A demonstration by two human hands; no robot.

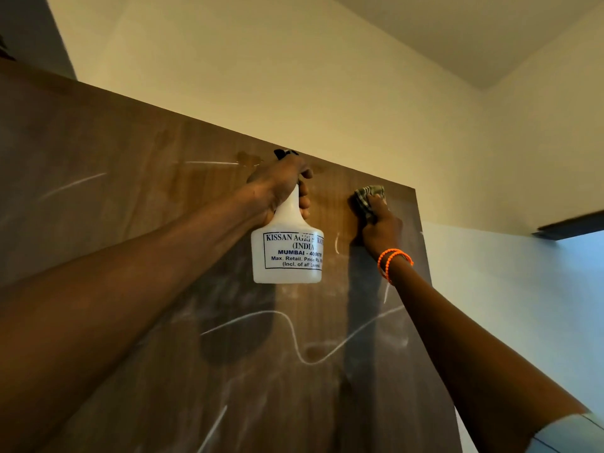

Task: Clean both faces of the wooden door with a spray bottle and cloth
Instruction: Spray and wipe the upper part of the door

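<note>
The brown wooden door (130, 223) fills the view from below, its face streaked with white chalk lines and dusty smears. Wet patches darken the wood near its top edge. My left hand (281, 184) is raised high and grips the neck of a white spray bottle (287, 253) with a printed label and a black nozzle at the top. My right hand (380, 227), with orange bead bracelets at the wrist, presses a folded checked cloth (367, 197) flat against the door near its upper right corner.
A cream wall (294, 76) rises above the door and meets the ceiling (474, 34). To the right of the door's edge is a pale blue wall (506, 289) with a dark ledge (572, 225).
</note>
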